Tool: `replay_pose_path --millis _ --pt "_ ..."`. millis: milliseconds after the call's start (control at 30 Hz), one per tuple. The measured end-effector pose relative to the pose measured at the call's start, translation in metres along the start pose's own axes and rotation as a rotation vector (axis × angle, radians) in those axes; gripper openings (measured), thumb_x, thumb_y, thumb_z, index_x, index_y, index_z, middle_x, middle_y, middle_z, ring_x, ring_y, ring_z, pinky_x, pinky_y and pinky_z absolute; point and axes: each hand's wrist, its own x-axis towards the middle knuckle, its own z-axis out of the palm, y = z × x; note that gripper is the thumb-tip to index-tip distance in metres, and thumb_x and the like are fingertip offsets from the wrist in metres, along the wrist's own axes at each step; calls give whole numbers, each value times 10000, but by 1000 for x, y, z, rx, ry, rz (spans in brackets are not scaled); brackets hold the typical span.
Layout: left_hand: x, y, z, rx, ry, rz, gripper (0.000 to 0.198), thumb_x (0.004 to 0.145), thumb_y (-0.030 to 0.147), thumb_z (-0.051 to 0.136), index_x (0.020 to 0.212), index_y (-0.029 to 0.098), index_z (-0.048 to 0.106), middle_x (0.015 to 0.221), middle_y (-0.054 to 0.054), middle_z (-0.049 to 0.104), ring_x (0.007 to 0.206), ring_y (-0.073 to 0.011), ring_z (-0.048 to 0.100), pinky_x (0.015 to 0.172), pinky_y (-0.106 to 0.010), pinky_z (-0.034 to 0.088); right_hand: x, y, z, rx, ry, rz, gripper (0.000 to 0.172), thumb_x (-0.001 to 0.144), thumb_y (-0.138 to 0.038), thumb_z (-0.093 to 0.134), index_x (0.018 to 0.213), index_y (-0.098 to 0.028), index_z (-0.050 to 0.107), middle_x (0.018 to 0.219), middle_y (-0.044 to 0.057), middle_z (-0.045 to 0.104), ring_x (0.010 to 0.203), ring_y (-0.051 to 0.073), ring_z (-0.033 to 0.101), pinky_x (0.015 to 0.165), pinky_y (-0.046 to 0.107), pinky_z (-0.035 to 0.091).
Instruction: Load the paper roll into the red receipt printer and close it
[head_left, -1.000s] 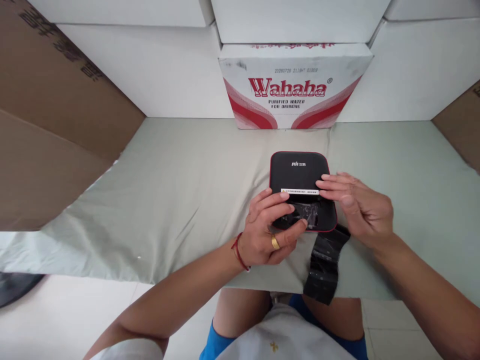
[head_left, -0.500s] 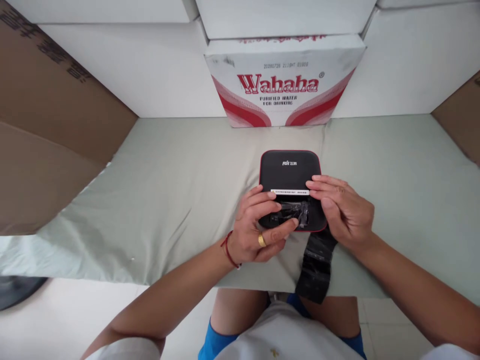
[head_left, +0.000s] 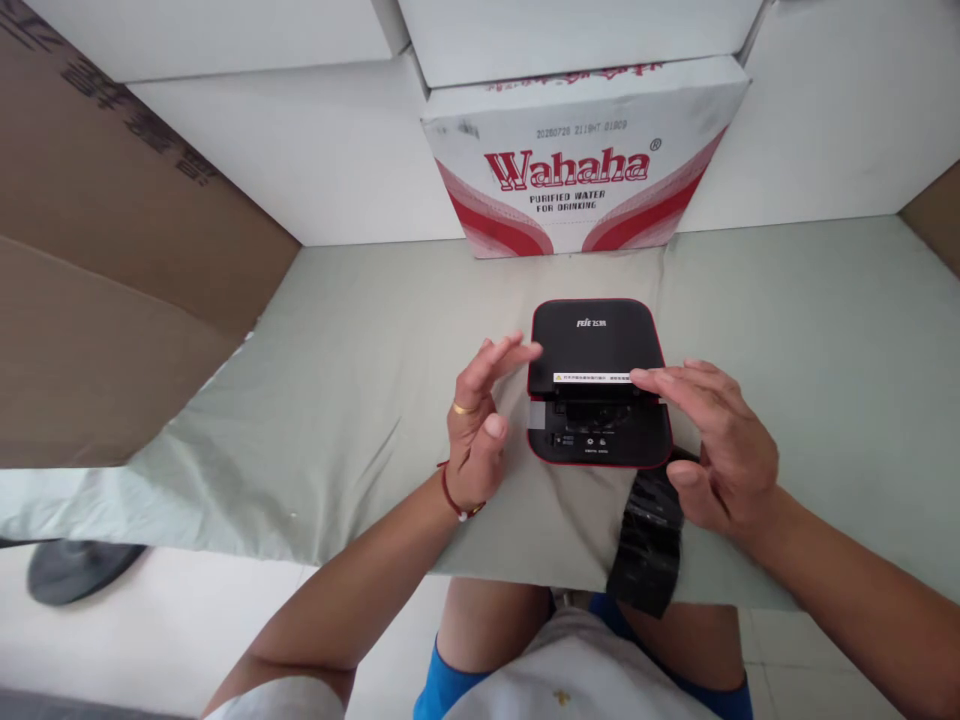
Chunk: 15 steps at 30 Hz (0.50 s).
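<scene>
A black square electronic device (head_left: pixel 596 340) with a red edge lies flat on the cloth. White lettering marks its upper part, and a white label strip (head_left: pixel 591 378) crosses its middle. Small white symbols show on its lower panel (head_left: pixel 600 445), and a grey patch (head_left: pixel 537 415) sits at that panel's left edge. My left hand (head_left: pixel 484 415) is open beside the device, its fingers close to the left side. With fingers stretched out, my right hand (head_left: pixel 724 440) is at the right side, fingertips by the label's end; whether they touch cannot be told. Below the device lies a black plastic strip (head_left: pixel 646 545).
A white and red Wahaha water carton (head_left: pixel 574 175) stands behind the device, among white boxes (head_left: pixel 300 150). Brown cartons (head_left: pixel 135 270) rise at the left, and another brown one (head_left: pixel 934 230) at the right. Green cloth (head_left: pixel 360 350) covers the table; its front edge is near my lap.
My left hand has lifted off the device's lower panel and moved left, opening. My right hand has shifted slightly right. The lower panel's symbols now show; clear wrinkled film was seen there before.
</scene>
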Motion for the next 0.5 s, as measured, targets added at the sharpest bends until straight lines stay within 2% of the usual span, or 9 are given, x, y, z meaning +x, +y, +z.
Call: replay_pose_path --millis 133,233,333,433,500 --pt "3 0 -1 -3 -28 -65 503 1174 560 419 1581 360 637 1161 -29 887 1325 -282 793 1405 -575 308 1 -2 1 28 3 22 535 1199 -417 407 1667 -193 537 1286 150 829 1203 298 734 1144 547 576" --pt "3 1 -1 107 -33 1 445 1186 434 417 1523 334 688 1152 -11 899 1260 -249 823 1366 -519 325 2 -4 4 48 24 36 495 1187 -342 429 1634 -185 574 1245 141 833 1146 289 715 1096 512 588" --pt "4 -1 -1 172 -59 67 425 1181 387 417 1494 317 696 1154 -14 900 1211 -240 833 1308 -512 358 3 -4 7 50 37 55 490 1168 -303 471 1631 -182 578 1210 130 829 1114 284 695 1077 498 577" --pt "5 -5 -1 182 -96 79 375 1148 406 516 1471 310 682 1170 -32 885 1143 -247 822 1212 -511 439 3 -5 11 39 16 68 527 1154 -352 500 1650 -184 559 1224 141 796 1105 301 669 1016 518 557" --pt "5 -9 0 130 -106 60 381 1090 417 643 1455 309 672 1175 -41 859 1129 -251 795 1126 -483 503 1 -6 13 43 3 36 484 1144 -390 507 1580 -221 634 1250 141 760 1125 316 653 1006 544 537"
